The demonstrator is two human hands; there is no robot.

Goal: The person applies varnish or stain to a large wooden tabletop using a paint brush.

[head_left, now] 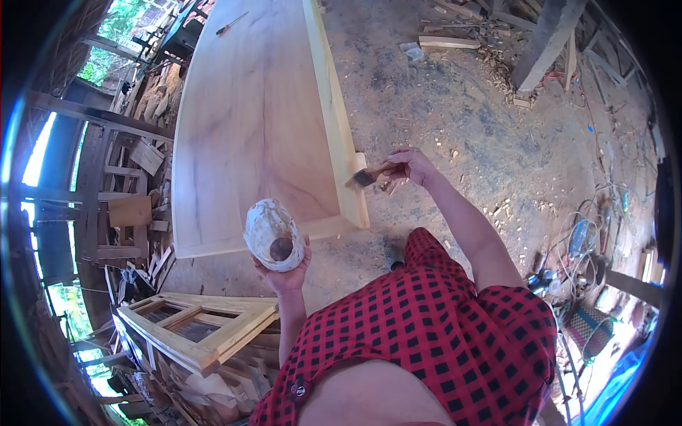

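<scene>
My left hand (290,273) is wrapped round a white, stained container (268,224) with a little brown stuff showing at its bottom. It is held up beside the near end of a large pale wooden panel (249,135). In my right hand (413,166) is a paintbrush (368,175), gripped by its wooden handle. The bristles meet or hover just at the panel's raised right edge strip (341,142); actual contact is hard to tell. A thin tool with a handle (229,25), perhaps a screwdriver, lies at the panel's far end.
A wooden frame (206,337) with openings stands at lower left. Wood scraps (451,42) and a post (547,46) are at upper right. Shavings litter the dirt floor (455,106). Cables and a blue coil (582,238) lie on the right.
</scene>
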